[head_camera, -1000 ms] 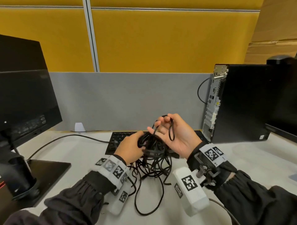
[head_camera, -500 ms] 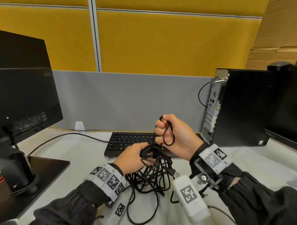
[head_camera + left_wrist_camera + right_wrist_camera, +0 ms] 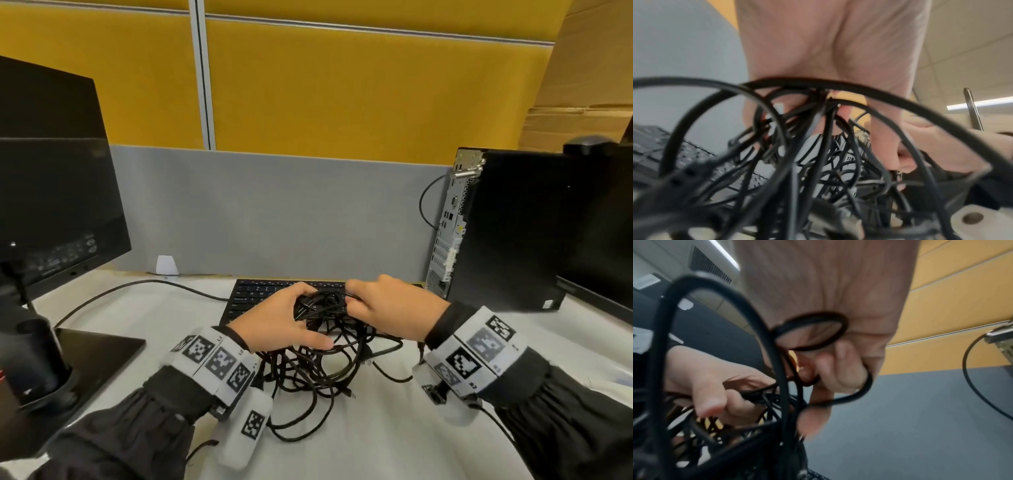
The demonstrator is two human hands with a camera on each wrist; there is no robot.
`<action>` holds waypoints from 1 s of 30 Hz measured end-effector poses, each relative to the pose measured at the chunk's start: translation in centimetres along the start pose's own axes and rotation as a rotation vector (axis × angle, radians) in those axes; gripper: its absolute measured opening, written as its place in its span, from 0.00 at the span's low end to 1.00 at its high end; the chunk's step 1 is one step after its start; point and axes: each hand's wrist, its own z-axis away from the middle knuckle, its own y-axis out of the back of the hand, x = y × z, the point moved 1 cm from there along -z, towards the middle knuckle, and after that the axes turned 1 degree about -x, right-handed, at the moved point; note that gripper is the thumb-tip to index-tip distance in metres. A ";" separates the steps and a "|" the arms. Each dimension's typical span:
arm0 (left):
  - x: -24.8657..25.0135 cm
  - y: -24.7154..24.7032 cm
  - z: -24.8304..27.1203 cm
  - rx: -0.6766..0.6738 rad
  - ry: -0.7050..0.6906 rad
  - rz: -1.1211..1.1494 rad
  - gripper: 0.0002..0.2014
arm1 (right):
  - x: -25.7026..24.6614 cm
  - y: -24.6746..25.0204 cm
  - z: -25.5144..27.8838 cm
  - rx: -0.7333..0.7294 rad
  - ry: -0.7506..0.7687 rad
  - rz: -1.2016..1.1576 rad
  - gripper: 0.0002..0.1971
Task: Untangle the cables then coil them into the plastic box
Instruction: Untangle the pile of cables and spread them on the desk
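A tangled bundle of black cables (image 3: pixel 322 356) hangs between both hands just above the white desk, its lower loops trailing on the desk top. My left hand (image 3: pixel 284 322) grips the top of the tangle from the left, fingers curled into the strands (image 3: pixel 818 113). My right hand (image 3: pixel 387 308) grips it from the right; its fingers (image 3: pixel 840 369) curl round a small cable loop (image 3: pixel 813 334). The left hand (image 3: pixel 715 386) also shows in the right wrist view, closed on strands. No plastic box is in view.
A black keyboard (image 3: pixel 253 294) lies just behind the hands. A monitor (image 3: pixel 54 192) on a stand (image 3: pixel 92 349) is at the left, a computer tower (image 3: pixel 507 233) at the right. A grey and yellow partition (image 3: pixel 281 212) closes the back.
My right hand, which held a small loop raised above the tangle, has dropped and turned palm down beside the left hand. The bundle now sits lower, over the keyboard's front edge.
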 end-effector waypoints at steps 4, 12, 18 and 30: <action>-0.3 -0.4 0.3 0.046 0.007 -0.101 0.32 | -0.2 -0.4 -1.3 -0.084 -0.052 -0.037 0.15; -0.7 -2.0 1.1 0.078 0.065 -0.287 0.40 | 1.0 -2.7 -4.5 -0.278 -0.128 -0.528 0.09; -0.5 -1.8 1.0 0.096 0.074 -0.449 0.40 | 0.0 -3.3 -4.5 0.036 0.015 -1.185 0.12; -0.9 -1.3 1.5 0.001 0.050 -0.405 0.42 | 4.5 -0.4 2.9 -0.182 -0.386 0.424 0.25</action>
